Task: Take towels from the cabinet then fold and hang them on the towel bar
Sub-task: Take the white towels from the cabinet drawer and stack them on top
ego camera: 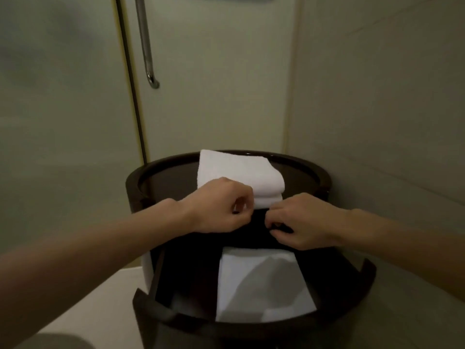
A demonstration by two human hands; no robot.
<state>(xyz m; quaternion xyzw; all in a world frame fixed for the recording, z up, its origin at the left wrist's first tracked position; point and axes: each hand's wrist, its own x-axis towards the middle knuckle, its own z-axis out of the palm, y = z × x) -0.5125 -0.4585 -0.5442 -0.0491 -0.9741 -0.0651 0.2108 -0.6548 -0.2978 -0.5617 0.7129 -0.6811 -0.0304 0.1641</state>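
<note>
Left hand (pixel 219 205) and right hand (pixel 302 220) curl beside folded towel (pixel 236 170) (grip unclear); drawer (pixel 173 314) holds white towel (pixel 261 285).

Left grip (pixel 219 206) and right grip (pixel 305 222) held forward, close together, both curled.

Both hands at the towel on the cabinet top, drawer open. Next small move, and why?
Probably pinch the near edge of the folded towel and lift it off the cabinet top. The left hand and right hand sit curled at that edge, though grip isn't clear. A second towel waits in the open drawer.
</note>
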